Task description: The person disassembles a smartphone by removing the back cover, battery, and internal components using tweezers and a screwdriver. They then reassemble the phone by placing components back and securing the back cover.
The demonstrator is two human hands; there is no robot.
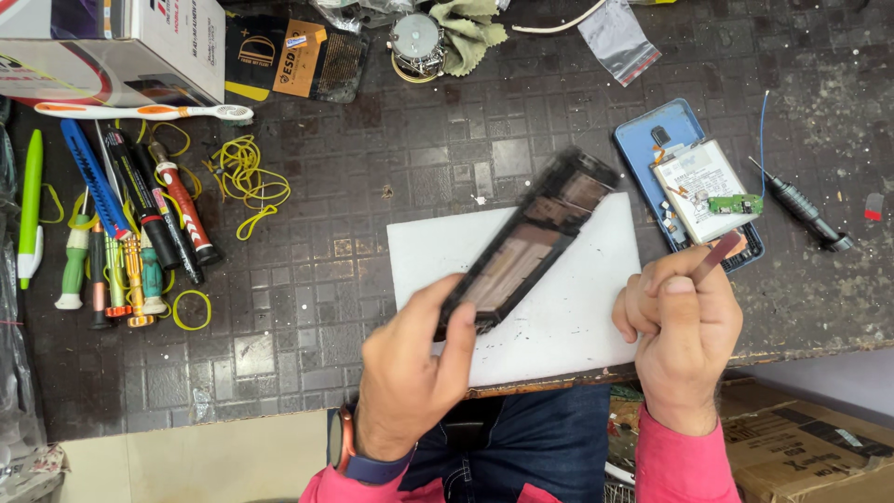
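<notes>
Head view, step in hand: I judge this to be the inspection stage of a phone strip-down; I hold the phone frame [529, 244] up, tilted, above the white mat [559, 326].
Left hand [410, 368]: my fingers are clamped on the lower end of the frame, thumb on its near edge.
Right hand [684, 331]: curled tight around a thin reddish-brown pry tool [715, 256], tip pointing up and right.
Where the work lies: the frame is in the air, blurred; the blue back cover [652, 140] lies just beside the mat at its right, with the battery [703, 186] and a small green circuit board [736, 203] on it.
Next move, my judgement: it calls for steadying the frame and bringing the tool tip to its edge with care.
Count: one frame, one back cover, one battery, one mat, one pry tool.
Count, bench: one black screwdriver [805, 212] at right; one toothbrush [140, 112]; one cardboard box [112, 47]; several screwdrivers at left, number uncertain; loose yellow rubber bands [247, 177].
</notes>
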